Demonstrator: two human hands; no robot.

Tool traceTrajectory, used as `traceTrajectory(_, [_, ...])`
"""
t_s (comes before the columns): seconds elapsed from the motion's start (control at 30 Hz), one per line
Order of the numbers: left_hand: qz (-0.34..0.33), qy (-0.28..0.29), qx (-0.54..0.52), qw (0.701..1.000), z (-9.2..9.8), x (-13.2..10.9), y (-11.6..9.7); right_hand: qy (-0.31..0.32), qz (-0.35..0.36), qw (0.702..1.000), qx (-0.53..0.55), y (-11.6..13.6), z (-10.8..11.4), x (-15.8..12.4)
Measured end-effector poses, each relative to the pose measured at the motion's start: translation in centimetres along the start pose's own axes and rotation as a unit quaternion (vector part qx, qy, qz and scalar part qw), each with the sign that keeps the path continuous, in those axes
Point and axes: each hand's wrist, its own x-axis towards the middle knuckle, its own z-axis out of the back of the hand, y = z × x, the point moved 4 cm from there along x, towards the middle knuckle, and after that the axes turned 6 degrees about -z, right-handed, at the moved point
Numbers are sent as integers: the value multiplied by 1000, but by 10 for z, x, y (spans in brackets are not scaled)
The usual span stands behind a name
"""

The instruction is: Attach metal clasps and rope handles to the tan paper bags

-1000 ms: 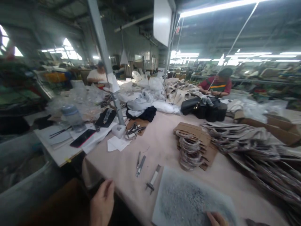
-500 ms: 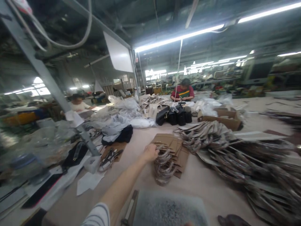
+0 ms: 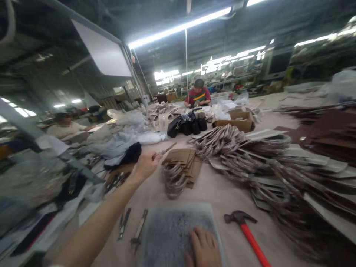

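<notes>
My left hand [image 3: 146,167] reaches out over the pale table and grips a slim pointed metal tool [image 3: 164,151], perhaps scissors, just left of a stack of kraft paper bag blanks [image 3: 180,157] with twisted handles [image 3: 174,181]. My right hand [image 3: 203,246] lies flat on a grey speckled pad [image 3: 167,237], holding nothing. To the right of the pad lies a hammer with a red handle [image 3: 246,231]. Left of the pad are a pair of pliers [image 3: 124,222] and a metal hand tool [image 3: 138,230].
Large piles of bag blanks with handles [image 3: 267,174] fill the table's right side. Black bags [image 3: 185,126], a cardboard box [image 3: 233,122], plastic sheeting and cloth lie farther off. A co-worker [image 3: 198,94] works at the far end, and another person [image 3: 65,126] sits at the left.
My left hand has moved off the bag stack, leftward, and the pointed tool shows in it. My view has swung, bringing the hammer and my right hand on the pad into sight.
</notes>
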Motion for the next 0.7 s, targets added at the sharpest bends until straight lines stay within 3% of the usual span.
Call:
traceTrajectory(0.07, [-71,2,-14,997,13,-57,-28,-15,-87,995,52,-5,14,3])
traceTrajectory(0.13, [-147,39,-25,988,7,-128,-59,-51,-152,980,122,-10,27,6])
traceTrajectory(0.27, [-298,107,4,949,-43,-270,-109,-41,-261,940,217,-24,40,5])
traceTrajectory(0.37, [-352,154,5,923,-81,-338,-126,-6,-279,933,229,-29,47,0])
traceTrajectory(0.47, [-344,187,-13,920,-95,-359,-131,39,-241,948,206,-29,54,-4])
traceTrajectory(0.7, [-359,234,-24,903,-90,-334,-140,105,-90,982,127,-17,55,5])
